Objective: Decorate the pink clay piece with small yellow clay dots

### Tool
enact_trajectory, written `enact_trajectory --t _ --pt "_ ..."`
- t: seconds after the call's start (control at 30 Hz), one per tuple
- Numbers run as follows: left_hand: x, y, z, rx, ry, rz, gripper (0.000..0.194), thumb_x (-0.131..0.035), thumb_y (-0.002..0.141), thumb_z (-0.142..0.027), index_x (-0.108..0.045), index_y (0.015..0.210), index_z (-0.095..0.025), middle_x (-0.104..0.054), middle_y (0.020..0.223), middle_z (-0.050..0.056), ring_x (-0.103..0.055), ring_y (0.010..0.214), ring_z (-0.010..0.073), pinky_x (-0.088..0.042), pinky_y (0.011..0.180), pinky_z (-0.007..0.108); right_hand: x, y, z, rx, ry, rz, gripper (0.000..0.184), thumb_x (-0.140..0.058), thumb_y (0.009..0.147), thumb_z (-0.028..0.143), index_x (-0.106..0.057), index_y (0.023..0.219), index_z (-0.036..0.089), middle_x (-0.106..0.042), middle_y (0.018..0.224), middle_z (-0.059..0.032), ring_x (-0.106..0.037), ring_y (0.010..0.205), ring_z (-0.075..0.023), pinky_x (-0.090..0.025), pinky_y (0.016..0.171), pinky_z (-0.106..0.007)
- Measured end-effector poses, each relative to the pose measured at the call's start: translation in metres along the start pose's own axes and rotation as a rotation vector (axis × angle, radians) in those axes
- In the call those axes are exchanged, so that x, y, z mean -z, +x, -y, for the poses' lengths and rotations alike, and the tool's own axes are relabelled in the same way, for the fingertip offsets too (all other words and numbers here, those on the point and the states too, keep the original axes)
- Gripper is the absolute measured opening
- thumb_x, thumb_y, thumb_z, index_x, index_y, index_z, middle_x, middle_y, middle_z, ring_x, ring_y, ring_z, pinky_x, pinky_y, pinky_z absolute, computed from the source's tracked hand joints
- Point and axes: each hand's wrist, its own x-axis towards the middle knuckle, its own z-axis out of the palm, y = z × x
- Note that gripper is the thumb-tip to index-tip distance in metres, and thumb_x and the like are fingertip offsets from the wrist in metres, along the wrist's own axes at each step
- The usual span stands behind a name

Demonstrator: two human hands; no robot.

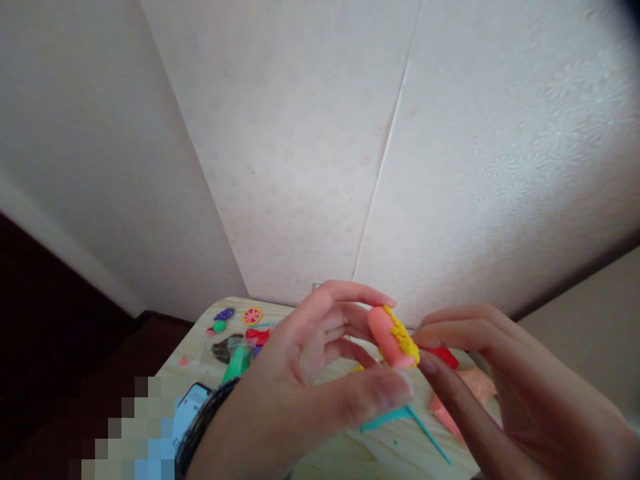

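A rounded piece of pink modelling clay point(383, 331) with a bumpy yellow clay strip point(401, 333) along one side is held up above the table. My left hand point(320, 360) grips it, thumb below and fingertips at the top and back. The thumb and index finger of my right hand point(465, 353) are pinched together at the strip's right edge. Whether a bit of yellow clay sits between those fingertips is hidden.
On the wooden table point(320, 460) lie a blue stick tool point(431, 437), a pink clay bag point(473, 393), a red piece point(445, 357), a green clay bag point(237, 363), a round red-and-yellow clay slice point(253, 315), purple clay grapes point(224, 313) and a phone point(193, 407). A wall point(310, 167) rises behind.
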Motion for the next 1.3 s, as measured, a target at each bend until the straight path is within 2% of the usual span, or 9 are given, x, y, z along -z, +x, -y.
enact_trajectory --t 0.1,0.37,0.63,0.73,0.87,0.93,1.03,1.17,1.3 --pt "-0.0026 -0.0009 -0.0021 0.018 -0.008 -0.049 0.036 -0.083 0.069 -0.031 -0.063 0.097 -0.022 -0.065 0.085 -0.002 -0.058 0.082 0.0120 -0.046 0.077 0.025 0.0013 0.0003 -0.0014 0.023 -0.007 0.070 0.010 -0.056 0.090 0.019 -0.061 0.092 0.027 -0.067 0.087 0.0013 -0.067 0.080 -0.0100 -0.054 0.067 -0.014" --pt "-0.0056 -0.0019 -0.0034 0.020 0.032 -0.096 0.030 -0.081 0.070 -0.032 -0.068 0.095 -0.023 -0.068 0.087 -0.002 -0.060 0.083 0.0116 -0.048 0.077 0.023 -0.0046 -0.0006 -0.0007 -0.008 0.019 -0.007 0.010 -0.057 0.089 0.018 -0.061 0.092 0.027 -0.065 0.086 0.0016 -0.066 0.079 -0.0095 -0.053 0.068 -0.014" --pt "0.0009 -0.0020 -0.0025 0.004 0.113 -0.030 0.026 -0.076 0.075 -0.026 -0.067 0.099 -0.028 -0.067 0.093 -0.003 -0.061 0.091 0.0125 -0.048 0.081 0.023 -0.0011 -0.0013 0.0034 -0.103 0.026 -0.032 0.008 -0.053 0.092 0.024 -0.059 0.091 0.028 -0.064 0.081 0.0027 -0.063 0.065 -0.0081 -0.048 0.049 -0.014" --pt "0.0019 -0.0016 -0.0020 0.011 0.133 -0.066 0.025 -0.076 0.075 -0.026 -0.067 0.098 -0.028 -0.067 0.093 -0.003 -0.061 0.091 0.0127 -0.048 0.081 0.023 -0.0019 -0.0012 0.0016 -0.153 0.045 -0.061 0.008 -0.053 0.092 0.030 -0.059 0.088 0.029 -0.065 0.076 0.0040 -0.062 0.059 -0.0080 -0.046 0.045 -0.015" --pt "0.0023 -0.0012 0.0000 0.020 0.119 -0.032 0.028 -0.074 0.076 -0.029 -0.066 0.102 -0.027 -0.067 0.096 0.000 -0.060 0.094 0.0165 -0.047 0.085 0.030 -0.0020 -0.0014 -0.0008 -0.205 0.092 -0.062 0.008 -0.056 0.090 0.033 -0.062 0.086 0.030 -0.067 0.075 0.0035 -0.065 0.063 -0.0098 -0.044 0.042 -0.013" --pt "0.0020 -0.0016 0.0001 0.039 0.102 -0.020 0.029 -0.073 0.076 -0.030 -0.065 0.104 -0.027 -0.067 0.097 0.001 -0.060 0.092 0.0172 -0.047 0.085 0.032 -0.0017 -0.0018 -0.0011 -0.246 0.134 -0.098 0.008 -0.059 0.088 0.035 -0.065 0.085 0.031 -0.069 0.077 0.0033 -0.066 0.067 -0.0100 -0.047 0.046 -0.011" --pt "0.0005 -0.0028 -0.0017 0.058 0.104 -0.073 0.027 -0.074 0.075 -0.027 -0.067 0.101 -0.027 -0.067 0.093 -0.001 -0.060 0.090 0.0156 -0.047 0.083 0.029 -0.0015 -0.0031 -0.0018 -0.342 0.294 -0.128 0.007 -0.061 0.087 0.035 -0.068 0.086 0.033 -0.071 0.077 0.0041 -0.067 0.064 -0.0092 -0.052 0.052 -0.009" --pt "-0.0005 -0.0035 -0.0033 0.073 0.123 -0.078 0.026 -0.074 0.074 -0.024 -0.067 0.098 -0.029 -0.067 0.090 -0.003 -0.061 0.089 0.0144 -0.047 0.081 0.027 -0.0020 -0.0031 -0.0046 -0.444 0.507 -0.130 0.008 -0.064 0.085 0.037 -0.070 0.090 0.034 -0.072 0.073 0.0041 -0.066 0.057 -0.0093 -0.051 0.048 -0.009" --pt "0.0006 -0.0033 -0.0012 0.068 0.113 -0.074 0.027 -0.074 0.074 -0.027 -0.068 0.100 -0.030 -0.068 0.094 -0.002 -0.062 0.092 0.0164 -0.046 0.083 0.030 -0.0034 -0.0003 -0.0055 -0.515 0.580 -0.142 0.006 -0.073 0.077 0.035 -0.070 0.082 0.032 -0.068 0.070 0.0033 -0.066 0.063 -0.0105 -0.053 0.054 -0.010"
